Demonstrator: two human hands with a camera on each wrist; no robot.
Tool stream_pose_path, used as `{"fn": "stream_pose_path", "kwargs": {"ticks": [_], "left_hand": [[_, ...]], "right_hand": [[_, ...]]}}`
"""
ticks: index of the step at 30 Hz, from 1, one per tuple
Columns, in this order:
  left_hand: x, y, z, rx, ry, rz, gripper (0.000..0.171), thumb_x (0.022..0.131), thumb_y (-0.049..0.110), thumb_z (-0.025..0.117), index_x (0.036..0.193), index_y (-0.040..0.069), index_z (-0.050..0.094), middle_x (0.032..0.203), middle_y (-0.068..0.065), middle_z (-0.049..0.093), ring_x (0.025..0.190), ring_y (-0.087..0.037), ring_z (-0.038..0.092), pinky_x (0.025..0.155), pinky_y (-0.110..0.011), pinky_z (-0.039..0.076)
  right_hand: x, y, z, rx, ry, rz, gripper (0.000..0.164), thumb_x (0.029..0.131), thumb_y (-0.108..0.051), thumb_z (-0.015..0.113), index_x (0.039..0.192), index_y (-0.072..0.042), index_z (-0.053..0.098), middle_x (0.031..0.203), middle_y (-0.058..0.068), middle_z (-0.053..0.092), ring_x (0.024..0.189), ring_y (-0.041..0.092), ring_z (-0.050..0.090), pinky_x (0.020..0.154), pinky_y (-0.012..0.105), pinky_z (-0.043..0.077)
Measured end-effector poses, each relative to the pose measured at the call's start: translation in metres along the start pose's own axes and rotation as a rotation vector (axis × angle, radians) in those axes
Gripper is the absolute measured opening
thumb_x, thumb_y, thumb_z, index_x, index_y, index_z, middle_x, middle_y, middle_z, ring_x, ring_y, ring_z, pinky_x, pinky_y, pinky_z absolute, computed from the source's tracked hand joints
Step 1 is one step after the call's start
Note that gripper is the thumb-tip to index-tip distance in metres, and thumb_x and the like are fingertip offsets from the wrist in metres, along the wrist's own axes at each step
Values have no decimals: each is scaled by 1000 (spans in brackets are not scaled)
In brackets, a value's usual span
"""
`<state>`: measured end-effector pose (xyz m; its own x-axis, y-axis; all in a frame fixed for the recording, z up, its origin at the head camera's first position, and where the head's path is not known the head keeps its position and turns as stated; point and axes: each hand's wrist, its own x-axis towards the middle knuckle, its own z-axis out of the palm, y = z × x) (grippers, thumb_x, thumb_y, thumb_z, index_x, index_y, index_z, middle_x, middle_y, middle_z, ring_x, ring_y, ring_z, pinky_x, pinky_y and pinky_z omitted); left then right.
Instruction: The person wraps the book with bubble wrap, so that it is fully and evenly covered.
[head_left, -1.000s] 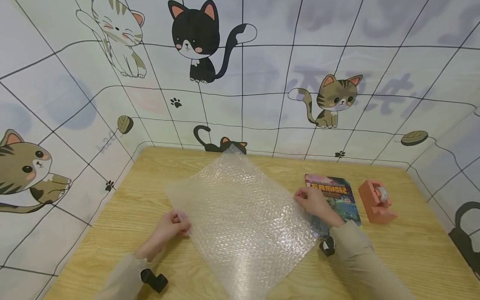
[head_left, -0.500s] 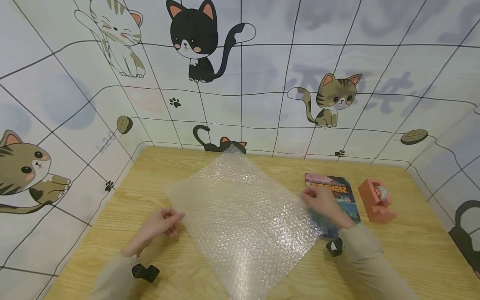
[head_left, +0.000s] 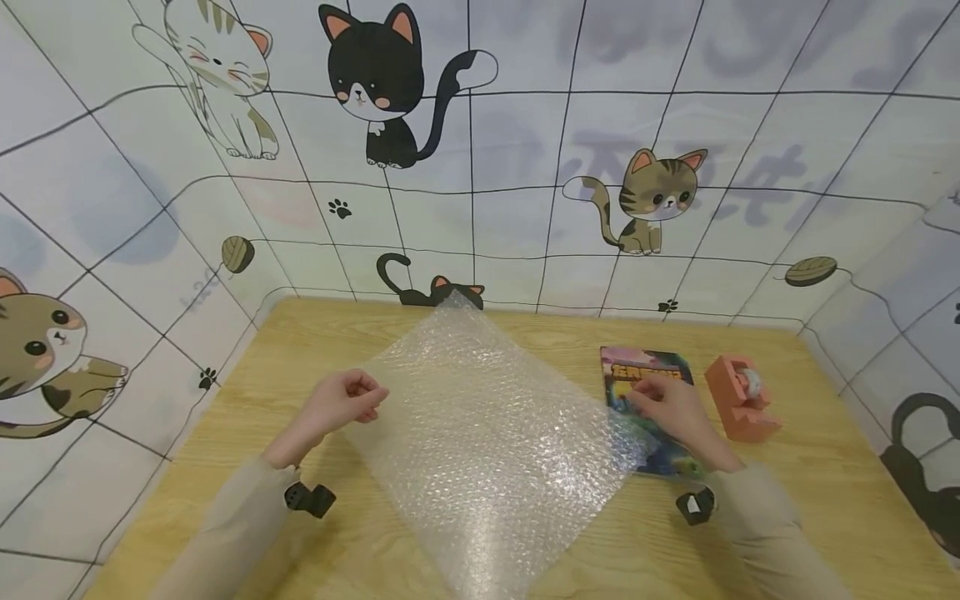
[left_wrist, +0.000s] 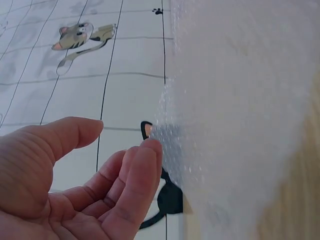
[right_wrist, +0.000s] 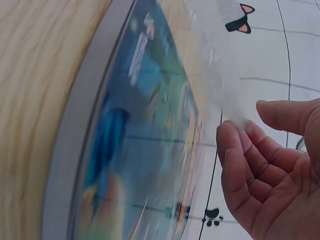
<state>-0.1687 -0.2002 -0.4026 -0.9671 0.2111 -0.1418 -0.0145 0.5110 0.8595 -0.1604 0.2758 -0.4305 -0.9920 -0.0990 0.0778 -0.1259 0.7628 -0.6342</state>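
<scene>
Bubble wrap lies slantwise across the wooden desk in the head view, one corner toward the wall printed with cartoon cats and its right corner over part of a colourful book. The left hand is over the left side of the bubble wrap, and the right hand is over the book, fingers loosely bent and nothing gripped in either. Just right of the book stands a pink tape dispenser with a roll of tape.

The left wrist view shows the thumb well apart from the fingers; the fingertips are right at the edge of the bubble wrap, contact unclear.

From the right wrist, the thumb stands clear of the curved fingers. A blurred edge of bubble wrap comes down to the fingertips; whether they touch cannot be told. The book's glossy cover is alongside.
</scene>
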Motion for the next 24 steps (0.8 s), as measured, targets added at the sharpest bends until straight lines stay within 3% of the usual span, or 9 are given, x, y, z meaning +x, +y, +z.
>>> {"fn": "stream_pose_path", "kwargs": {"ticks": [5, 9, 15, 24], "left_hand": [[24, 17, 14, 12, -64, 28, 25, 88, 21, 65, 95, -3, 60, 80, -13, 64, 71, -25, 65, 68, -38, 57], [42, 29, 27, 6, -105, 44, 22, 88, 19, 65, 94, -2, 60, 79, -11, 64, 76, -31, 65, 70, -39, 57], [69, 47, 52, -26, -165, 41, 20, 88, 17, 65, 94, -2, 60, 84, -15, 65, 72, -21, 65, 75, -42, 55], [104, 78, 108, -45, -256, 65, 22, 86, 19, 68, 95, 0, 63, 87, -13, 65, 78, -25, 65, 79, -42, 54]], "right_hand": [[-10, 9, -10, -38, 43, 25, 15, 88, -12, 64, 90, 3, 64, 77, 9, 65, 66, 18, 57, 54, 26, 45], [-19, 13, -16, -57, 45, 64, 20, 88, -14, 65, 93, 4, 62, 83, 14, 65, 75, 25, 61, 59, 31, 49], [-29, 23, -22, -62, 74, 83, 18, 85, -11, 68, 92, 5, 62, 83, 15, 65, 76, 28, 62, 63, 33, 51], [-42, 36, -27, -57, 91, 140, 18, 86, -10, 67, 91, 5, 62, 83, 14, 65, 74, 25, 61, 61, 31, 49]]}}
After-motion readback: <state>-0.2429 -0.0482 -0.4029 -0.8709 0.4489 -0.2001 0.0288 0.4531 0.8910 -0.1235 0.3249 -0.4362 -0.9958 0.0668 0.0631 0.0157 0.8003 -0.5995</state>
